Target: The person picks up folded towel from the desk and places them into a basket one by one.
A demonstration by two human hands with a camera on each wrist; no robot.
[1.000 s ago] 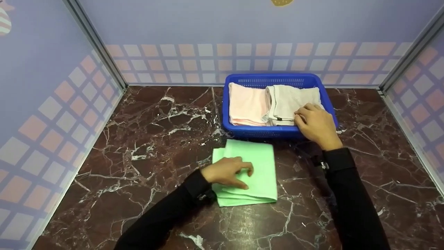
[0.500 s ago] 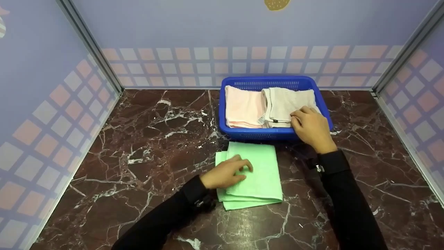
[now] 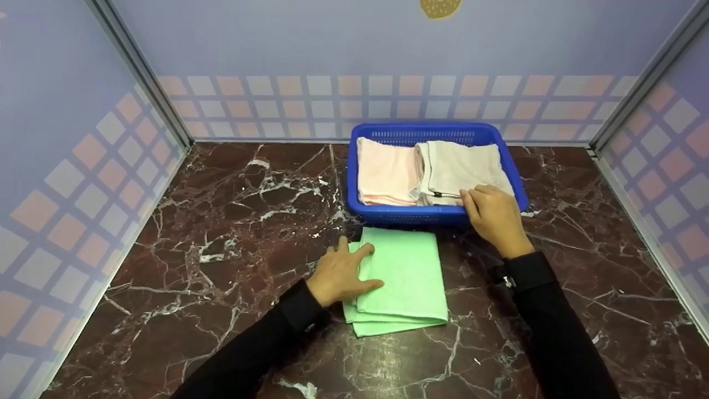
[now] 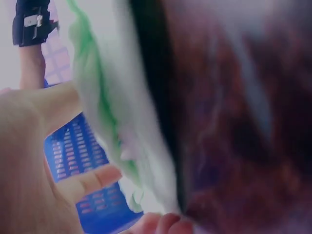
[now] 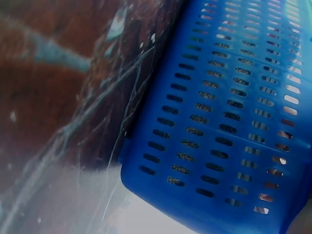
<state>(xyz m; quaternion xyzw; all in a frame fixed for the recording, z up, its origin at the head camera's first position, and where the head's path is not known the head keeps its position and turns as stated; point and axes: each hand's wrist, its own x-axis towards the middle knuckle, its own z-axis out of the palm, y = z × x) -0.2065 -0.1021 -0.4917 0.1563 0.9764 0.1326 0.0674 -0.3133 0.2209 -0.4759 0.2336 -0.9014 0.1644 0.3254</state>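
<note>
A folded green towel (image 3: 404,277) lies on the marbled tabletop, its layers slightly offset at the left and front. My left hand (image 3: 339,274) is at its left edge, fingers spread and thumb reaching over the top layer. In the left wrist view the towel (image 4: 109,105) is blurred beside my fingers. Behind it stands a blue basket (image 3: 410,215) holding a folded pink towel (image 3: 388,169) and a folded grey towel (image 3: 468,166). My right hand (image 3: 496,219) bends over the basket's front rim at the right, fingertips at the grey towel's front edge; whether they pinch it is hidden.
Patterned panels (image 3: 266,100) enclose the tabletop (image 3: 249,221) at the back and both sides. The basket's long side stands near the back panel. A small white tag (image 3: 415,191) shows between the pink and grey towels.
My left hand has drawn back from the green towel's top to its left edge, with fingers spreading. My right hand has shifted slightly toward me over the rim. The view has tilted a little.
</note>
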